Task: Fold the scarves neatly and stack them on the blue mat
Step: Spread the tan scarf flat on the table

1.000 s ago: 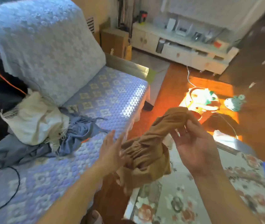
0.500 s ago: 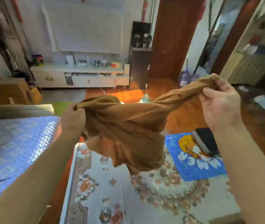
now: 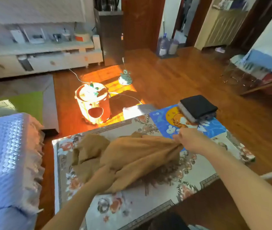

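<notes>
- The left hand and right hand are bare, with no gloves, rings or watch.
- Both forearms are uncovered; no sleeve reaches into view.

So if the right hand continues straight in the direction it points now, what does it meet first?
Probably the blue cartoon-print mat just beyond its knuckles. The right hand pinches the brown fabric scarf and points up-left; the stack of folded dark scarves lies further, slightly right. Depth is unclear.
</notes>
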### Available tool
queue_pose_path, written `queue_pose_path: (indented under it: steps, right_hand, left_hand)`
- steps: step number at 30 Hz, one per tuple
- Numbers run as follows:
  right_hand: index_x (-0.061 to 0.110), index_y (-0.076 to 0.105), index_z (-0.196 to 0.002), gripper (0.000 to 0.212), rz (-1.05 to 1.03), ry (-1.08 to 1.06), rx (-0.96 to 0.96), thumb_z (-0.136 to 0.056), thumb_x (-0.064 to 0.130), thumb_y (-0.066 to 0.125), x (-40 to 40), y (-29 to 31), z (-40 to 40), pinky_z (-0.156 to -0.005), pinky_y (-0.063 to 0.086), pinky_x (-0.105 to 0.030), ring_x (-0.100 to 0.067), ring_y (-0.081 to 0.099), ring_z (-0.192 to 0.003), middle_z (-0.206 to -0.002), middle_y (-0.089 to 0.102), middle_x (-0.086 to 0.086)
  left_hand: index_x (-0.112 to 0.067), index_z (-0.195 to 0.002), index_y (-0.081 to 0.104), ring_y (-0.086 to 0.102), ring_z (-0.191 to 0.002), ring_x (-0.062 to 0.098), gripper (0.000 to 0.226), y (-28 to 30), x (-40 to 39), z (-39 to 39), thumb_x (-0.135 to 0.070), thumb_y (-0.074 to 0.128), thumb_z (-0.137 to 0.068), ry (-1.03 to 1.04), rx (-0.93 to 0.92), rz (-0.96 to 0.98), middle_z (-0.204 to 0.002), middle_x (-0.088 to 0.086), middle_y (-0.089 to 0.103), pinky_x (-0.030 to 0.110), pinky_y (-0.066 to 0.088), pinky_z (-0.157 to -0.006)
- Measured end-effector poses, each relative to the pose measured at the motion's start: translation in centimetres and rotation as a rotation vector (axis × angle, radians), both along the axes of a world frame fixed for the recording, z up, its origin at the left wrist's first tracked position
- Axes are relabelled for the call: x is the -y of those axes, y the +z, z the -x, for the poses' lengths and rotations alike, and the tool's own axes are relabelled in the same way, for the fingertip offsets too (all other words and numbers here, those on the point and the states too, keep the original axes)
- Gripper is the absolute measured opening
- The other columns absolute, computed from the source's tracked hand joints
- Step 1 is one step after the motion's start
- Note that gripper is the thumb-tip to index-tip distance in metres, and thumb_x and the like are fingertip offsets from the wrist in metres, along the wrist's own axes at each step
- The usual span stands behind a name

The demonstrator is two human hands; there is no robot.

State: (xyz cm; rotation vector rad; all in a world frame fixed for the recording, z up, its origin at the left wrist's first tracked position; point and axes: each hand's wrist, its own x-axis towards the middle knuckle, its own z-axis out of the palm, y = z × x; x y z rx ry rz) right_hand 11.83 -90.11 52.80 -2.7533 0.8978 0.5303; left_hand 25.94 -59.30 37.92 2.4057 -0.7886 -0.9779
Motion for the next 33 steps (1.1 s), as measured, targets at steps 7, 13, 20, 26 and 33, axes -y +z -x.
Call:
queue_pose_path:
  steps: [7, 13, 20, 26, 33]
  right_hand:
    - [0.015, 0.054, -0.069, 0.041, -0.295, -0.107, 0.476, -0.105, 0.031, 0.044, -1.3, -3.2, 3.6, -0.068, 0.038, -0.03, -0.012, 0.052, -0.072, -0.073, 0.053, 0.003]
    - [0.022, 0.049, -0.068, 0.041, -0.815, -0.096, 0.635, -0.104, 0.038, 0.041, -0.7, -1.1, 1.7, -0.057, 0.035, -0.021, -0.004, 0.041, -0.054, -0.055, 0.042, 0.012]
    - [0.033, 0.03, -0.065, 0.041, -0.23, 0.33, 0.793, -0.102, 0.051, 0.029, 9.2, -2.7, -1.3, -0.055, 0.028, -0.037, -0.02, 0.043, -0.057, -0.056, 0.039, 0.007]
    - [0.015, 0.067, -0.101, 0.009, -1.178, -0.319, 0.61, -0.099, 0.023, 0.062, 16.7, 0.1, 0.6, -0.049, 0.052, -0.024, -0.01, 0.062, -0.055, -0.072, 0.068, -0.003]
    - [0.001, 0.069, -0.113, 0.018, -1.374, -0.078, 0.536, -0.098, 0.003, 0.058, 15.1, 2.6, 4.2, -0.086, 0.06, -0.03, -0.023, 0.074, -0.096, -0.1, 0.076, -0.017]
  left_hand:
    - [-0.034, -0.147, 0.043, 0.052, -0.117, -0.001, 0.053, 1.8, 7.5, 5.6, -0.035, 0.064, -0.098, -0.114, -0.101, 0.329, -0.136, -0.012, 0.052, 0.007, 0.041, -0.093]
    - [-0.041, -0.152, 0.034, 0.039, -0.129, -0.008, 0.079, 5.0, 13.0, 7.3, -0.043, 0.076, -0.085, -0.16, 0.04, 0.538, -0.142, -0.019, 0.042, 0.012, 0.032, -0.108]
    - [-0.03, -0.107, 0.056, 0.053, -0.103, -0.002, 0.029, 3.5, 22.9, 13.3, -0.023, 0.076, -0.089, 0.573, 0.294, 0.619, -0.109, -0.016, 0.053, 0.014, 0.043, -0.084]
    - [-0.03, -0.126, 0.059, 0.055, -0.12, 0.002, 0.043, 6.1, 30.2, 19.1, -0.015, 0.076, -0.089, 0.651, 0.277, 0.688, -0.122, -0.019, 0.058, 0.02, 0.046, -0.098]
    - [-0.036, -0.131, 0.054, 0.06, -0.118, 0.012, 0.05, 9.7, 30.1, 18.1, -0.017, 0.075, -0.09, 0.64, 0.293, 0.85, -0.122, -0.017, 0.061, 0.031, 0.051, -0.099]
